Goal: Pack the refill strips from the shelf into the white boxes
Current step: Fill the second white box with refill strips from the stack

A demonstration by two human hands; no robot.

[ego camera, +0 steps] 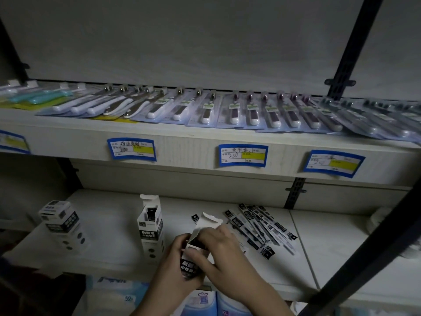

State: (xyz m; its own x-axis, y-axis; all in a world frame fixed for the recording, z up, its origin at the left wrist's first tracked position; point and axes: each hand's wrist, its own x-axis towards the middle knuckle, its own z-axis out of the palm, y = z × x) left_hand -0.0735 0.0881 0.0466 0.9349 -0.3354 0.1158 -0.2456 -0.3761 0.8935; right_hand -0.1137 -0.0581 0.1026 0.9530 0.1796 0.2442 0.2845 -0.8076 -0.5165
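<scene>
I see both hands low in the middle of the view, working on one white box (191,261) held over the front edge of the lower shelf (109,226). My left hand (175,258) wraps its curled fingers round the box's left side and grips it. My right hand (218,249) lies over the box's open mouth, thumb pressed against its front face; its fingers are bent at the raised top flap, but I cannot tell whether they pinch anything. Dark contents show inside the mouth, too dim for me to name.

The loose refill strips (259,226) lie fanned in a pile on the lower shelf, just right of my right hand. A second white box (150,229) stands upright to the left of my hands, lid flap up, a strip showing inside. A third, closed box (63,224) stands further left.

On the upper shelf (205,142), blister-packed tools (205,108) lie in a row above blue price labels (243,155).
</scene>
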